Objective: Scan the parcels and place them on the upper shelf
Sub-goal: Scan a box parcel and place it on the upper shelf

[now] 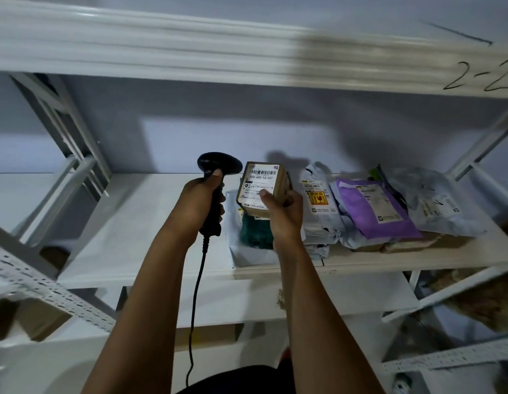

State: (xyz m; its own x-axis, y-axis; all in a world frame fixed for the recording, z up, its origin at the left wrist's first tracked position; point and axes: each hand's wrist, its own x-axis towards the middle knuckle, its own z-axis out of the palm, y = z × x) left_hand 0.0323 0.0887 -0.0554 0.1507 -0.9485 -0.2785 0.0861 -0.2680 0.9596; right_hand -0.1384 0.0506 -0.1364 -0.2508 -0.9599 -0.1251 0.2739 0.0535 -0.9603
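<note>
So a black handheld scanner (218, 165) is gripped by the left hand (196, 203), fingers wrapped round the handle and the thumb laid up near the head, with its cable (196, 291) hanging straight down. A small cardboard box (259, 184) is clamped in the right hand (285, 216), thumb pressed on the white label, which is turned toward the camera. The box is held up just beside the scanner head, above the middle shelf (127, 228), not resting on it. Under the box, a teal item in a pale bag (254, 233) is laid on that shelf, and to its right a grey mailer (318, 206), a purple mailer (375, 211) and another grey bag (437, 203) are piled together, overlapping. The upper shelf (161, 49) is seen overhead, blurred, with "2-2" scrawled on its front edge at the right.
</note>
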